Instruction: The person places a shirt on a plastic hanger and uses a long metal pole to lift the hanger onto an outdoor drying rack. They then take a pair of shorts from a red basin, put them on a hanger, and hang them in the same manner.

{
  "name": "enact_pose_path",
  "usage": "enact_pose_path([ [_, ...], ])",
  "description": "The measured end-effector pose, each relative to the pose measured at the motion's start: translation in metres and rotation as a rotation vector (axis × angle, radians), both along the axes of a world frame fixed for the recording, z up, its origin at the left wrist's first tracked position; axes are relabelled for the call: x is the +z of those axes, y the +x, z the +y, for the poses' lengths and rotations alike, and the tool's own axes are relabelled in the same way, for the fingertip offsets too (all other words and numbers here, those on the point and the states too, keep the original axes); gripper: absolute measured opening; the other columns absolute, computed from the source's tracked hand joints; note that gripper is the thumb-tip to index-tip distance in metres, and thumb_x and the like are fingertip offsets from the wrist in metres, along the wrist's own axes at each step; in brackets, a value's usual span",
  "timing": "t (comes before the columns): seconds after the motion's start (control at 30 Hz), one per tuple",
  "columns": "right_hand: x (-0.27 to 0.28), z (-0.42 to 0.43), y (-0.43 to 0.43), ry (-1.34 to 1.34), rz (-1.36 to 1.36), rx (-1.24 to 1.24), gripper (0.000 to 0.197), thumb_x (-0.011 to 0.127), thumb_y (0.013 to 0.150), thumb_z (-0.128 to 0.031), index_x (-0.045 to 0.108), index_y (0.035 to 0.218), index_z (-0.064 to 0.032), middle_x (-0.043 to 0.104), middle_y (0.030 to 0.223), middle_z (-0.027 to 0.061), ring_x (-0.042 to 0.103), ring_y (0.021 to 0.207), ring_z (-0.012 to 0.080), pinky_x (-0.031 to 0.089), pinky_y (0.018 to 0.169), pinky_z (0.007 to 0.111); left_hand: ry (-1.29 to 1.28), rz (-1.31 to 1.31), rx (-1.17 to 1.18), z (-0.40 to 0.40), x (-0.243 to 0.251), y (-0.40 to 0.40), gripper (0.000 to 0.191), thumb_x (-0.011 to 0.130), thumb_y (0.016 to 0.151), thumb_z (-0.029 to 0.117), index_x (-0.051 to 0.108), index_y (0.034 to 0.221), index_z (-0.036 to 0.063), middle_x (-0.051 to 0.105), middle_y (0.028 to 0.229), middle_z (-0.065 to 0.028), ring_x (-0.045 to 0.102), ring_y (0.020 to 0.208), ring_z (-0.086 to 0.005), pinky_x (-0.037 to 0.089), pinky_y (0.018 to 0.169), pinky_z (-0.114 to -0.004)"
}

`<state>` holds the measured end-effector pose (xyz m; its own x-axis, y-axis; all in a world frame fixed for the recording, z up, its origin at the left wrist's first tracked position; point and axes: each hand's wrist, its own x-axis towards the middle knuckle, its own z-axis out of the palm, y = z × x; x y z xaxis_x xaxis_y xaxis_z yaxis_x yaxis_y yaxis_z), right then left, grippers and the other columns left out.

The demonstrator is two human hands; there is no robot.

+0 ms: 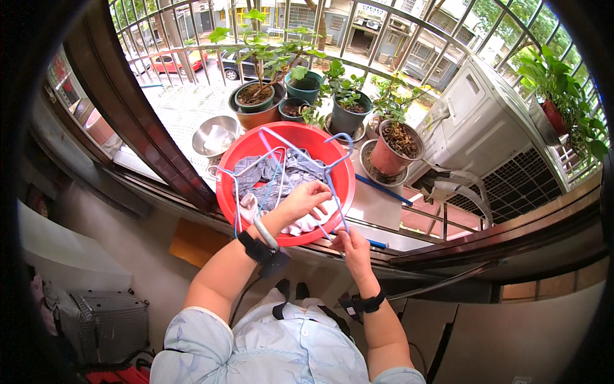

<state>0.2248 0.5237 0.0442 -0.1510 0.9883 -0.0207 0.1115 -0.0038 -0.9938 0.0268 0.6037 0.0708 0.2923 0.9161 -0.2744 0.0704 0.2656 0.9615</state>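
Observation:
A red plastic basin (285, 130) stands at the window sill with damp-looking grey patterned clothing (259, 175) and white cloth (307, 223) inside. My right hand (352, 245) pinches one end of a blue clothes hanger (337, 199), just past the basin's near right rim. The hanger slants over the basin, its hook pointing up and right. Above the clothes, my left hand (307, 199) has its fingers apart and partly hides the hanger's lower bar; no grip is visible. More thin hangers (236, 192), blue and white, lie across the basin's left side, near my left wrist.
A metal bowl (216, 137) sits left of the basin. Potted plants (350, 110) crowd behind it, and a pink pot (393, 149) stands to the right. An air-conditioner unit (489, 129) is farther right. Metal bars (352, 29) close the far side; a dark window frame (139, 101) rises left.

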Motion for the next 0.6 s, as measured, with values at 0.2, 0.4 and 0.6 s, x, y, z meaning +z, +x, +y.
enact_pose_path([
  [0.2, 0.011, -0.001, 0.031, 0.110, -0.167, -0.047, 0.016, 0.046, 0.090, -0.009, 0.054, 0.083, 0.0024, 0.058, 0.067, 0.0073, 0.060, 0.061, 0.0132, 0.049, 0.056, 0.024, 0.407, 1.022, 0.139, 0.049, -0.086, -0.012, 0.058, 0.072, 0.065, 0.018, 0.046, 0.115, 0.0048, 0.049, 0.116, -0.0209, 0.053, 0.099, -0.0365, 0.046, 0.082, -0.045],
  [0.4, 0.005, -0.011, 0.043, 0.023, -0.107, -0.048, 0.017, 0.046, 0.091, -0.010, 0.054, 0.083, 0.0030, 0.058, 0.069, 0.0073, 0.061, 0.062, 0.0148, 0.050, 0.057, 0.024, 0.183, 1.276, 0.028, 0.061, -0.107, 0.009, 0.064, 0.071, 0.063, 0.014, 0.043, 0.120, 0.0151, 0.012, 0.144, -0.0149, 0.033, 0.122, -0.0400, 0.042, 0.082, -0.058],
  [0.6, -0.002, -0.004, 0.051, -0.060, 0.020, -0.073, 0.018, 0.045, 0.091, -0.010, 0.054, 0.084, 0.0033, 0.058, 0.069, 0.0079, 0.062, 0.062, 0.0166, 0.051, 0.058, 0.025, 0.403, 0.938, 0.314, 0.095, -0.125, -0.032, 0.041, 0.065, 0.064, 0.011, 0.054, 0.103, 0.0034, 0.058, 0.099, -0.0214, 0.057, 0.093, -0.0353, 0.046, 0.082, -0.039],
])
